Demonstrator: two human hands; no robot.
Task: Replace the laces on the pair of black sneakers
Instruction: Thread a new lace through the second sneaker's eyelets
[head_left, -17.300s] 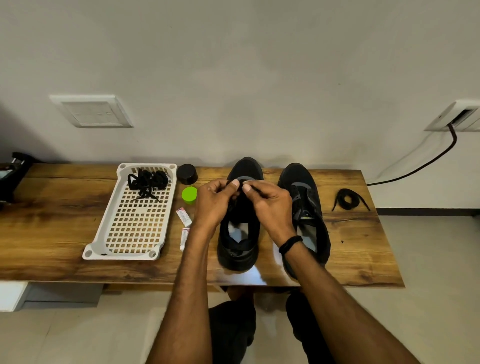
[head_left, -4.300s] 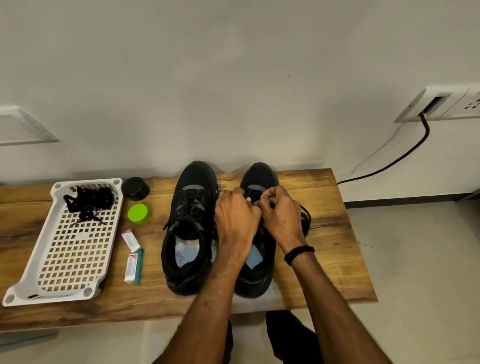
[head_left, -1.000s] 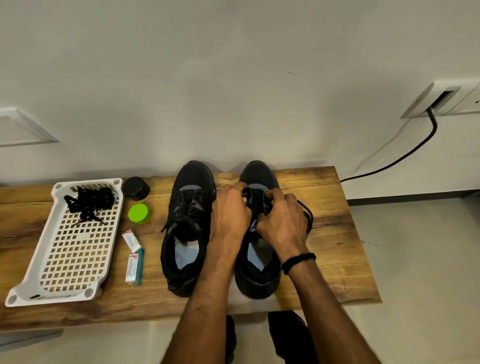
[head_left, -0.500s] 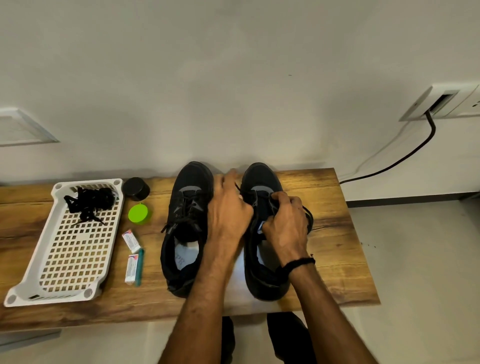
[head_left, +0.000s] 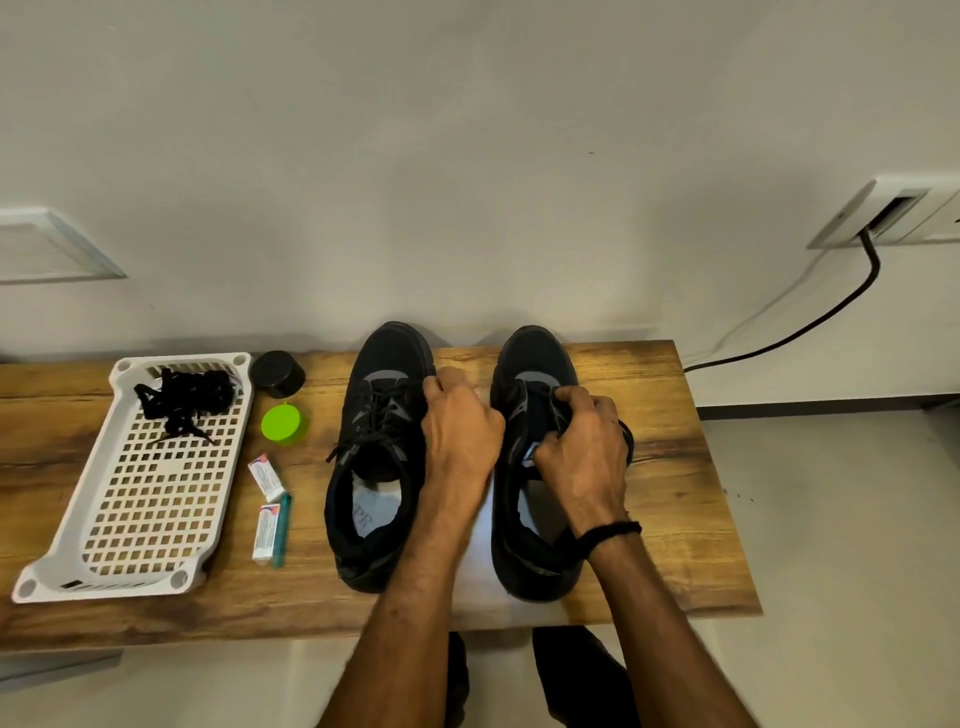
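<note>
While the right hand (head_left: 582, 447) grips the unlaced right sneaker (head_left: 535, 358), the left hand (head_left: 460, 431), grip unclear, curls against the laced sneaker (head_left: 379, 415).

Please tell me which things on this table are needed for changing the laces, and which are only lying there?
For the job:
left sneaker, laced
right sneaker, gripped by the right hand
left hand, between the sneakers
lace behind the right hand
laces in the tray

Just lying about:
black cap
green lid
two packets

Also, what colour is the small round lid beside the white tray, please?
The lid is bright green; head view.
</note>
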